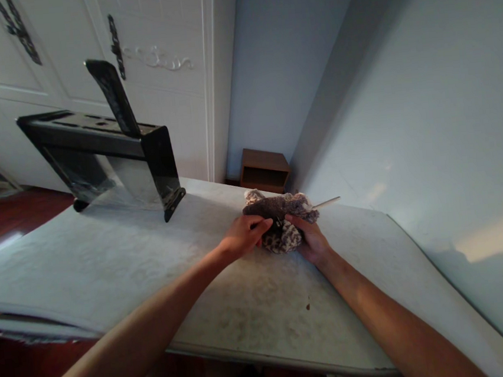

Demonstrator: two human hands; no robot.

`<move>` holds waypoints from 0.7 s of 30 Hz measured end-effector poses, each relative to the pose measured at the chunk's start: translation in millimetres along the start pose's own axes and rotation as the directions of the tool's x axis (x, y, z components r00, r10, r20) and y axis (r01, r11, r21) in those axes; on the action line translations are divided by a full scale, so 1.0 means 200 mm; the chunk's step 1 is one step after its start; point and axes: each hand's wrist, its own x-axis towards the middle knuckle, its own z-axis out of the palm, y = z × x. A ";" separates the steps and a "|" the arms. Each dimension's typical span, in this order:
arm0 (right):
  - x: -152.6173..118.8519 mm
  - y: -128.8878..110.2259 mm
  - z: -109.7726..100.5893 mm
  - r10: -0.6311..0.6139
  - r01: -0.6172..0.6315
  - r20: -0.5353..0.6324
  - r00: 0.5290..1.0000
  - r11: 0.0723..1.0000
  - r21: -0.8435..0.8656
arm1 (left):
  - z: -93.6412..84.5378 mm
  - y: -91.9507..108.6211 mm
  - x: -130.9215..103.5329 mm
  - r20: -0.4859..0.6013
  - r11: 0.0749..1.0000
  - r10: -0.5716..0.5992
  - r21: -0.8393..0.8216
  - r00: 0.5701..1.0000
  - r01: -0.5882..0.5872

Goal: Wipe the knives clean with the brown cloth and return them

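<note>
Brown cloth (281, 221): one | both hands, left (242, 237), right (312, 239), grasping it | knife block (105, 149): one

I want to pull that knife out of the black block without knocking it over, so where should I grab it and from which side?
Grip the knife's black handle, the only part that shows above the knife block. It leans up and to the left, so probably come from above and pull along that slant, not straight up. Both the left hand and right hand are on the mottled cloth.
</note>
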 end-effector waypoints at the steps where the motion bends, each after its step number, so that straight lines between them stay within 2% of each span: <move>1: 0.00 0.00 0.00 -0.001 0.001 0.004 1.000 1.000 0.005 | 0.00 0.00 0.00 0.042 0.998 -0.038 -0.056 0.998 0.041; 7: -0.01 0.00 0.01 0.027 -0.027 0.029 0.999 1.000 0.013 | -0.04 -0.01 0.02 0.277 0.950 -0.147 -0.228 0.950 0.214; 11: -0.01 0.00 0.02 0.044 -0.044 0.012 0.999 0.999 0.029 | -0.07 -0.03 0.02 0.325 0.926 -0.157 -0.279 0.933 0.253; 15: 0.00 -0.01 0.02 0.068 -0.068 -0.003 0.998 0.997 0.031 | -0.08 -0.02 0.03 0.260 0.914 -0.193 -0.304 0.946 0.270; 21: 0.02 0.00 0.00 0.055 -0.053 -0.026 0.998 0.996 0.065 | -0.08 0.00 0.04 0.025 0.927 -0.246 -0.286 0.969 0.243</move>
